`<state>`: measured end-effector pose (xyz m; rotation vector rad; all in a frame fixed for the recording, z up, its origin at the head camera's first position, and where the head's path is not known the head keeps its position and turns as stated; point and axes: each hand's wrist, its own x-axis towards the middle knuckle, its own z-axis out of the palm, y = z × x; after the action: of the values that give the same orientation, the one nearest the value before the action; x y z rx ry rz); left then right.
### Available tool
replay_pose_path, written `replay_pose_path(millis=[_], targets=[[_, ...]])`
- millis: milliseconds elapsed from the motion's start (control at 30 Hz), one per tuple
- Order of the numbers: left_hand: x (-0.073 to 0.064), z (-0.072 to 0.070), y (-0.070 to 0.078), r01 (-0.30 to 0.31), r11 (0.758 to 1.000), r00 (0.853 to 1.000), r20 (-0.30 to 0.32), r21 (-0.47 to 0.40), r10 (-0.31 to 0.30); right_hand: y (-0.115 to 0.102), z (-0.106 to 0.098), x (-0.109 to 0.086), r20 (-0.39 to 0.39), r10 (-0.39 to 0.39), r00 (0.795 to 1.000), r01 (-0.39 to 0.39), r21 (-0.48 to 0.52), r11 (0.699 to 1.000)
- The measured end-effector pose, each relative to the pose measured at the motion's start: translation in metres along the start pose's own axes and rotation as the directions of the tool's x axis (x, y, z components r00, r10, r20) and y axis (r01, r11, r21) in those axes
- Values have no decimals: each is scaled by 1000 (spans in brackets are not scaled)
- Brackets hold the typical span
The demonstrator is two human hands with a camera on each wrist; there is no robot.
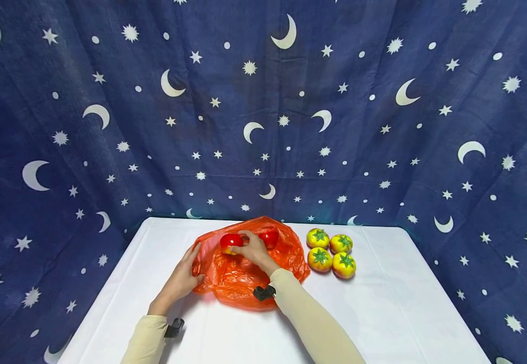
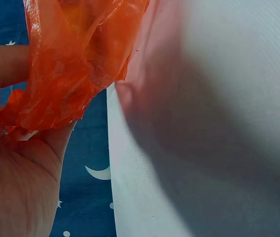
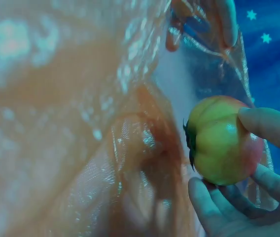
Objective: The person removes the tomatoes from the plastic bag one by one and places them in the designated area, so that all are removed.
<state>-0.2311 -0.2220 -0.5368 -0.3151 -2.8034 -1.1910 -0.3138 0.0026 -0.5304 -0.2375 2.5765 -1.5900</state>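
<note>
An orange-red plastic bag (image 1: 240,296) lies spread on the table, its mouth held wide. My left hand (image 1: 182,275) grips the bag's left edge; in the left wrist view, crumpled plastic (image 2: 61,94) sits between thumb and fingers. Over the bag's opening, my right hand (image 1: 256,250) holds a red and yellow tomato (image 1: 230,241) by its sides. The right wrist view shows this tomato (image 3: 224,143) with its green leafy top turned away from the palm. Another red tomato (image 1: 269,238) is in the bag behind the right hand, partly covered by it.
Several yellow-red tomatoes with green tops (image 1: 320,258) stand in a tight group right of the bag. A white cloth covers the table (image 1: 395,303). Dark blue curtains with moons and stars (image 1: 290,131) hang behind and beside it.
</note>
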Motion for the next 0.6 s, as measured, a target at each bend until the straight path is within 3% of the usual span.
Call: replay_pose_path(millis=[600], targets=[[-2,1,1,11,1000,1000,6,1,-11,-20,-20,-33,39,-71,997,67,94,993]])
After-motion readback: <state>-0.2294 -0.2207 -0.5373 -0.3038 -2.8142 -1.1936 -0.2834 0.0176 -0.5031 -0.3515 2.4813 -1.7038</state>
